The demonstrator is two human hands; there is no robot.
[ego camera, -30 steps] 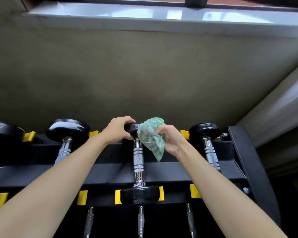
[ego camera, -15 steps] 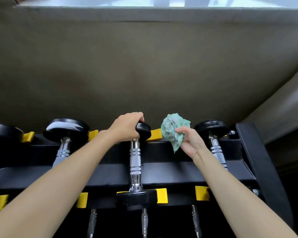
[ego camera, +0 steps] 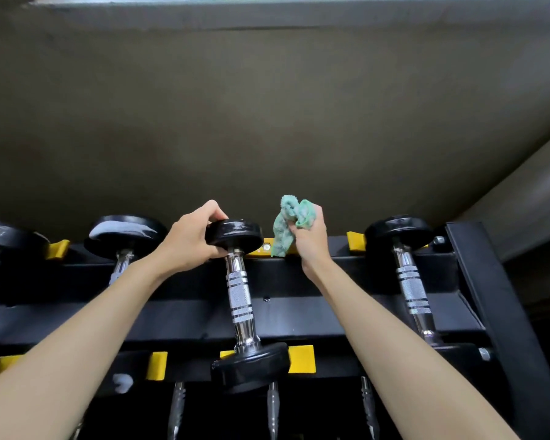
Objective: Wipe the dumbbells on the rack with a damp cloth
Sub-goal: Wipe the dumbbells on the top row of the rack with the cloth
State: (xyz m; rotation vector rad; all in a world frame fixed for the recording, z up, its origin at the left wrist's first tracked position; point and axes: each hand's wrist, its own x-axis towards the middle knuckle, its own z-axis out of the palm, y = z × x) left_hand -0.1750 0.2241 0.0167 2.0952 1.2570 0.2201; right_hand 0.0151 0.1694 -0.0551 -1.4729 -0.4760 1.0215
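A black dumbbell with a chrome handle (ego camera: 239,300) lies across the top tier of the black rack (ego camera: 299,315), in the middle. My left hand (ego camera: 188,238) grips its far head from the left side, and that end looks slightly raised and shifted left. My right hand (ego camera: 310,239) holds a crumpled green cloth (ego camera: 288,225) just right of that head, apart from it. Another dumbbell (ego camera: 408,281) rests to the right, and one (ego camera: 126,236) to the left.
A further dumbbell (ego camera: 0,242) shows at the far left edge. Yellow cradle pads (ego camera: 300,358) mark the slots. More chrome handles (ego camera: 272,411) sit on the tier below. The rack's upright frame (ego camera: 496,312) stands at right. A grey-brown wall (ego camera: 267,122) rises behind.
My right hand pulled the cloth off the middle dumbbell's far head and moved it right. My left hand stayed gripping that head, and the dumbbell has shifted a little to the left.
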